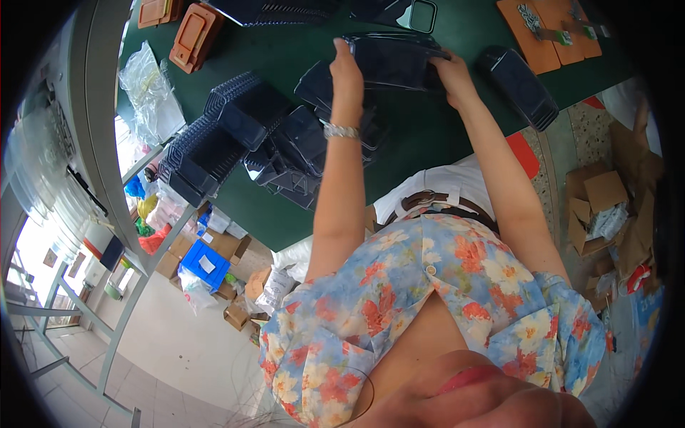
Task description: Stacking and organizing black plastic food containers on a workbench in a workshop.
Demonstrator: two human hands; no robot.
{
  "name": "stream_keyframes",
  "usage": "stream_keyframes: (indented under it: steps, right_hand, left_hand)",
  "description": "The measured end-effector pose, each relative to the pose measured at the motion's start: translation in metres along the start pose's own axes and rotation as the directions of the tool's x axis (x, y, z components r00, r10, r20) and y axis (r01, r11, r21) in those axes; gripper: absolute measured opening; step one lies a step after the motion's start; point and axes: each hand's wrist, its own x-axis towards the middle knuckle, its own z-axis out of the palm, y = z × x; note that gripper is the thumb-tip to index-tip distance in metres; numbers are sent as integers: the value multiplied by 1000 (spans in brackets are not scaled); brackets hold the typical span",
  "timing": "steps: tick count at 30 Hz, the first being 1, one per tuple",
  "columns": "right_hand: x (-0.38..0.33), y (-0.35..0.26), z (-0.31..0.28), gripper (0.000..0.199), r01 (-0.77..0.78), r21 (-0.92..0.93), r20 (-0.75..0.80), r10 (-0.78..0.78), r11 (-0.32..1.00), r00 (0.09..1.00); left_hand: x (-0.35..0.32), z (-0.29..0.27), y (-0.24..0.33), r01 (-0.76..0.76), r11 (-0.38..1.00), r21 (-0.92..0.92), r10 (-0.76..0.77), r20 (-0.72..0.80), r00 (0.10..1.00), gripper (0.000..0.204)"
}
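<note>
Right now, from my remote seat, I have the dark plastic tray (398,63) between both hands, above the far part of the green tabletop (421,128). I cannot tell whether it is a single piece or a few nested together. Its long axis runs crosswise, from left to right ahead of the wearer's body, with the right end dipping slightly lower in my view. One long side faces back toward the wearer; which way the hollow points, I cannot make out.

My left grip (347,75) is clasped on the left end, thumb uppermost, with most of the fingers hidden. My right grip (452,77) pinches the right end near its corner, the forearm slanting in from the lower right.

Just below and left of the tray I see a loose pile (300,143) of similar dark pieces, lying at mixed angles. Farther left stand two nested stacks, an upper stack (246,114) and a lower stack (196,164). To the right, near the table's edge, a separate dark stack (519,87) lies with its long axis slanting from upper left to lower right, apart from my right grip.
</note>
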Motion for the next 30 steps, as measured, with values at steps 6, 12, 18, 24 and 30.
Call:
stream_keyframes:
  steps: [6,12,18,24,30]
  right_hand:
    - [13,11,30,36,-41,-77,-91,34,996,995]
    - [-5,26,24,41,-25,38,-57,27,999,998]
    - [-7,-6,8,50,251,-8,-189,-248,968,950]
    - [12,-11,10,53,123,187,-104,-105,975,989]
    - [21,-5,11,66,344,92,-77,-338,934,938]
  left_hand:
    - [39,-32,13,193,978,81,-208,286,935,106]
    - [43,-30,-1,150,989,7,-145,297,944,89]
    - [39,-9,15,-71,997,-2,67,358,931,96]
    - [68,5,22,-241,970,31,204,433,878,91]
    - [74,-4,-3,-152,982,-109,185,455,871,85]
